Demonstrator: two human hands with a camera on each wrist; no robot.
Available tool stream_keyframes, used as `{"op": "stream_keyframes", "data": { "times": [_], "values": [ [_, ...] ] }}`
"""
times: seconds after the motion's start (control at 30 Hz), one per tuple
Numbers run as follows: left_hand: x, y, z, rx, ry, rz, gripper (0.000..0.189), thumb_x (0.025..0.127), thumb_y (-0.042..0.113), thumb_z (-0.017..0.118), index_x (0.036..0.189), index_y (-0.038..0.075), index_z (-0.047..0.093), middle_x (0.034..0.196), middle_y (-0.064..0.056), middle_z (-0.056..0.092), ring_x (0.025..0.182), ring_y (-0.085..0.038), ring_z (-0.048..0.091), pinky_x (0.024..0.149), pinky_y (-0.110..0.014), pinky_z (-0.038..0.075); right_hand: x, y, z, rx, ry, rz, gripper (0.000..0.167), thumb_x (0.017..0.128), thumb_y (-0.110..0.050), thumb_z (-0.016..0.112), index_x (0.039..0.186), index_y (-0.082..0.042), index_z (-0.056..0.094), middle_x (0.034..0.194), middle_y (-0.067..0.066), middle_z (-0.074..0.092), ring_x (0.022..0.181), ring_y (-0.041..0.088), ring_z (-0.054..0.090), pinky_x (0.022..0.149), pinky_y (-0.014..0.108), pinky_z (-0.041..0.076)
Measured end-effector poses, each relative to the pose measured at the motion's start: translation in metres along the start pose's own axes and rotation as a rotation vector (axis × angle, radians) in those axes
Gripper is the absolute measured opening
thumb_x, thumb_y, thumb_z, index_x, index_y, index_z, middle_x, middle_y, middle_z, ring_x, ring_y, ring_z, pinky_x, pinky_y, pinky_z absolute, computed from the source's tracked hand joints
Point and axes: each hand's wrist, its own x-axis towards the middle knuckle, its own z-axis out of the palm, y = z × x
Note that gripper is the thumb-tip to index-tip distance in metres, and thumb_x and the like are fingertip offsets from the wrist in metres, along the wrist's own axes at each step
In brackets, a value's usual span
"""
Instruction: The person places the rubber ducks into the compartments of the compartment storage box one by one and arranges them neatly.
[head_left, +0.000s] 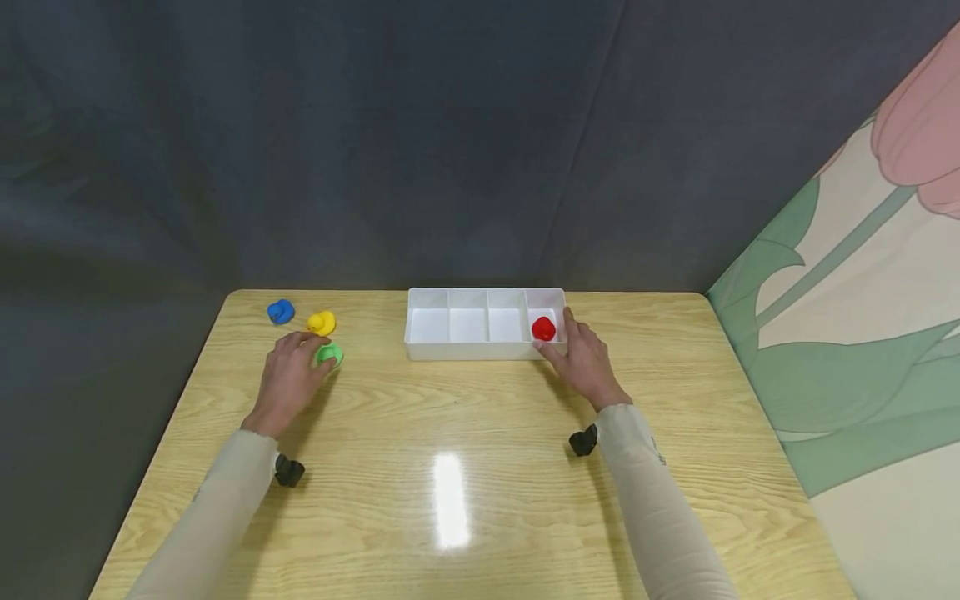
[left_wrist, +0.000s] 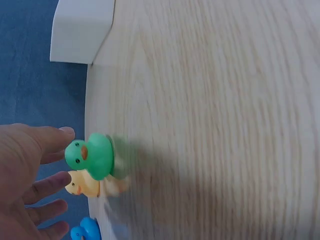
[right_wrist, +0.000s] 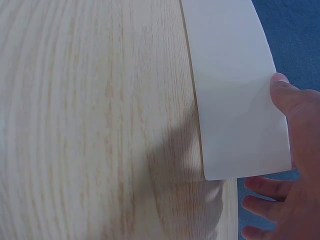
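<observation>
A green rubber duck stands on the table by my left hand. The thumb and index finger are on either side of its head, with small gaps visible in the left wrist view. Behind it are a yellow duck and, farther left, a blue duck. My right hand holds the right end of a white divided box, thumb at the front rim and index finger along the end wall. A small red toy, duck-like in shape, lies in the rightmost compartment.
The wooden table carries the box near its back edge. A dark curtain hangs behind, and a flower-patterned cloth is at the right. Each wrist bears a small black camera.
</observation>
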Motion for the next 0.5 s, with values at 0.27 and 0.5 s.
{"op": "stream_keyframes", "data": {
  "times": [0.27,0.5],
  "values": [
    [-0.0022,-0.0081,-0.0010,-0.016,-0.044,-0.016,0.038,0.101,0.014,0.073,0.134,-0.004,0.067,0.143,-0.033,0.060,0.136,-0.057,0.049,0.111,-0.074,0.040,-0.0006,0.0004,0.0014,0.005,-0.014,0.010,0.099,0.104,-0.056,0.062,0.172,-0.007,0.010,0.166,0.032,0.036,0.151,0.051,0.041,0.131,0.067,0.023],
    [-0.0030,-0.0101,0.0000,-0.041,-0.043,-0.027,0.036,0.102,0.014,0.073,0.132,-0.004,0.066,0.141,-0.033,0.061,0.135,-0.057,0.051,0.111,-0.074,0.041,-0.0011,-0.0008,0.0005,-0.005,-0.002,0.004,0.099,0.104,-0.056,0.062,0.171,-0.006,0.010,0.165,0.033,0.038,0.149,0.051,0.042,0.131,0.066,0.023]
  ]
}}
